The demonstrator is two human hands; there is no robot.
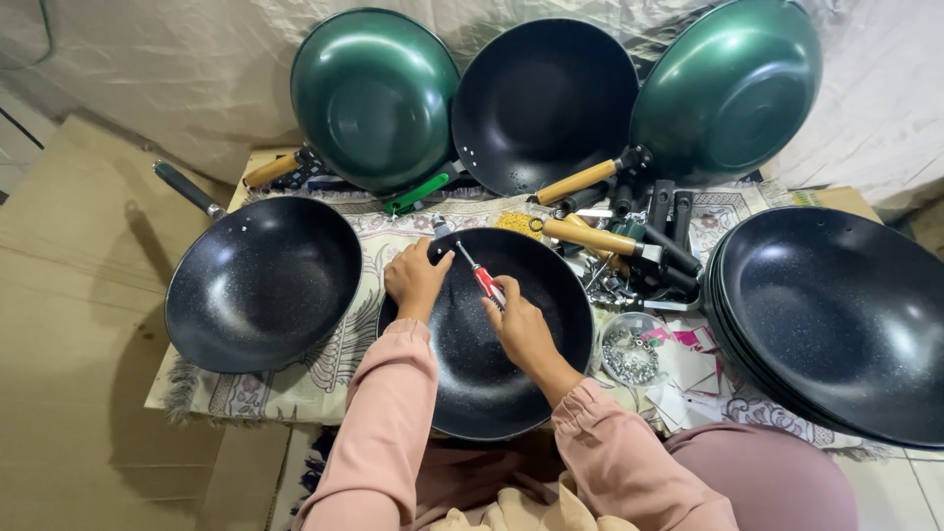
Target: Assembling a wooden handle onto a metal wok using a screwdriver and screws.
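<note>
I see my right hand (519, 323) gripping a red-handled screwdriver (482, 276) inside a black wok (487, 383) (speckled), while my left hand (415, 278) clasps its far rim.

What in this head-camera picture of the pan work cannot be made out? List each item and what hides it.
Head view:
- Screwdriver tip: too small to see what it touches in the middle pan.
- Left hand fingertips: curled over the pan's far rim.
- Stacked pans: cut off by the right edge; count unclear.
- Small metal parts in the clear tub: too small to identify.
</note>
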